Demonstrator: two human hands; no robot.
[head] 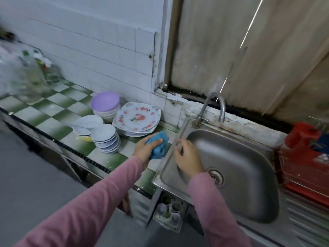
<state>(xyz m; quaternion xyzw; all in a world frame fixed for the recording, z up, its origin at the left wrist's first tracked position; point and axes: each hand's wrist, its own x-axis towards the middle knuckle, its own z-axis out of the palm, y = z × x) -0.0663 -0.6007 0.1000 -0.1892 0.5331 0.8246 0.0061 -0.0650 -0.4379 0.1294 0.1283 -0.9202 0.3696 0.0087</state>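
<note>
My left hand [145, 150] grips a crumpled blue cloth [159, 145] on the green-and-white tiled counter [53, 111], just left of the steel sink [249, 175]. My right hand [187, 155] hovers over the sink's left rim with fingers loosely bent, holding nothing. The sink basin is empty, with its drain [216, 176] near my right wrist. A curved tap [212, 107] stands behind the basin.
Stacked flowered plates [137, 118], a pile of small white bowls [106, 139], more white dishes [85, 125] and a purple bowl stack [105, 102] sit left of my left hand. A red dish rack [306, 157] stands right of the sink. Bottles [35, 72] stand far left.
</note>
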